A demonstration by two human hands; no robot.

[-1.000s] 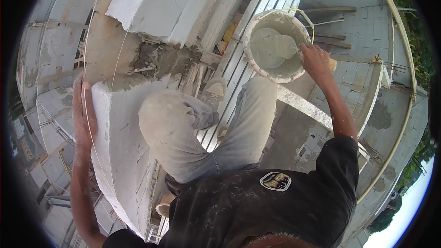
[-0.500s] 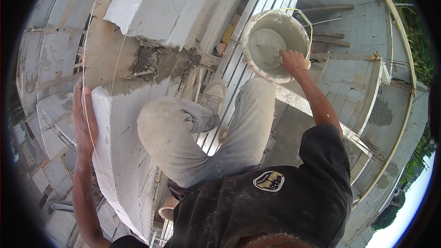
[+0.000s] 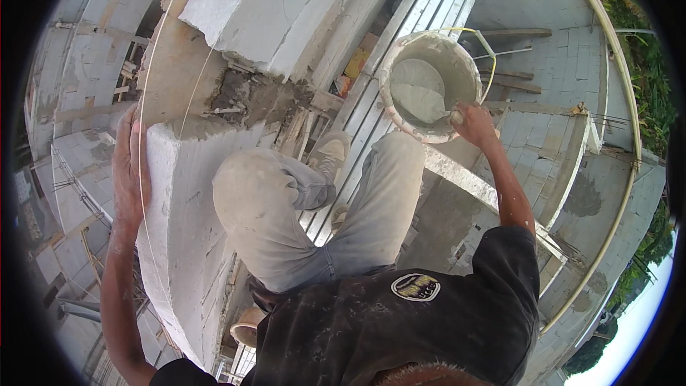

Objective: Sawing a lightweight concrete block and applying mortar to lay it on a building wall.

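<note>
A mortar-crusted bucket (image 3: 468, 64) stands on the metal planks, with wet grey mortar (image 3: 416, 80) in its bottom. At its near right rim my right hand (image 3: 474, 124) is closed round the handle of a trowel (image 3: 427, 105). The blade looks mortar-coated and lies inside the bucket; its edges are hard to make out. My left hand (image 3: 131, 171) rests flat with fingers stretched along the outer side of the white block wall (image 3: 161, 218). Just beyond this wall is a rough gap (image 3: 261, 96) with grey mortar, below another white block section (image 3: 261, 11).
A thin string line (image 3: 145, 93) runs past my left hand. My legs straddle the metal planks (image 3: 436, 0). A smaller bucket (image 3: 246, 325) sits behind my left hip. A long pale pole (image 3: 629, 171) curves along the right, with lower block walls (image 3: 536, 146) inside it.
My right hand has drawn back from inside the bucket to its near right rim, and more of the trowel's blade shows. My left hand stays against the wall. The view has shifted slightly.
</note>
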